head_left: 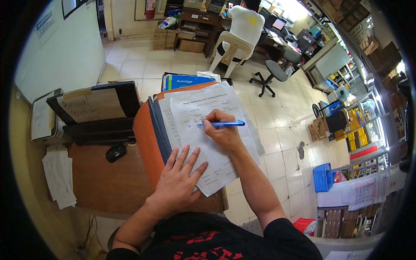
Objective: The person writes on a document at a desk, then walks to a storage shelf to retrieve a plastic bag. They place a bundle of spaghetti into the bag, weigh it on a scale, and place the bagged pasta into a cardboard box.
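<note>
My right hand (224, 130) is closed around a blue pen (229, 124), its tip at the upper left part of a printed form (225, 162). The form is a white sheet with ruled lines and some handwriting. My left hand (178, 177) lies flat with its fingers spread over the sheet's lower left edge. More papers (170, 119) lie beneath the form, one of them handwritten. Under the stack are a dark folder (161, 134) and an orange folder (145, 143), on a brown wooden desk (106, 184).
A black mouse (116, 152) rests on the desk beside a dark file holder (97, 104). Loose papers (59, 175) lie at the left edge. Beyond the desk, a person (246, 26) sits on a plastic chair (232, 45). An office chair (273, 73) and blue crate (323, 177) stand right.
</note>
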Available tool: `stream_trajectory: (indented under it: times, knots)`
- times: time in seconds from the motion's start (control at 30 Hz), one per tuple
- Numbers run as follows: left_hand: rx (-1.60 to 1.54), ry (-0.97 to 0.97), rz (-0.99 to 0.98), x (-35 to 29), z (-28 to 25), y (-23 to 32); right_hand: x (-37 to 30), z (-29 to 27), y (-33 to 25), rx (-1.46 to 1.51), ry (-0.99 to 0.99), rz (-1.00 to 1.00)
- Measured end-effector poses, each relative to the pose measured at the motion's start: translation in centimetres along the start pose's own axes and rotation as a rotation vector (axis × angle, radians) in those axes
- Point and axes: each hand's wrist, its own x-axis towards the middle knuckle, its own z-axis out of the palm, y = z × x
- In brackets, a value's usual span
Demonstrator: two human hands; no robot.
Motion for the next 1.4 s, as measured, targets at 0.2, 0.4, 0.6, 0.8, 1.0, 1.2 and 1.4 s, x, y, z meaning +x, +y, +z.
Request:
stream_trajectory:
  times: [0.2, 0.4, 0.6, 0.8, 1.0, 1.2, 1.4]
  knots:
    - [0.013, -0.008, -0.008, -0.04, 0.02, 0.04, -0.09, 0.24, -0.39, -0.061, 0.003, -0.017]
    - [-0.009, 0.020, 0.008, -0.03, -0.05, 0.07, 0.01, 0.10, -0.66, -0.094, -0.013, -0.055]
    - [-0.001, 0.024, 0.012, -0.01, -0.02, 0.04, -0.06, -0.02, -0.97, -0.091, -0.011, -0.036]
    - [0.011, 0.004, -0.008, -0.01, 0.08, 0.06, 0.04, -0.01, -0.91, -0.095, 0.007, -0.056]
    - [0.023, -0.005, -0.010, -0.03, 0.11, 0.06, 0.07, 0.00, -0.69, -0.088, 0.022, -0.053]
    - [0.013, -0.001, -0.010, 0.02, 0.15, 0.02, 0.09, 0.03, -0.50, -0.067, 0.028, -0.021]
    - [0.016, -0.006, 0.008, -0.02, 0.03, -0.03, 0.10, 0.03, -0.52, -0.073, 0.027, -0.015]
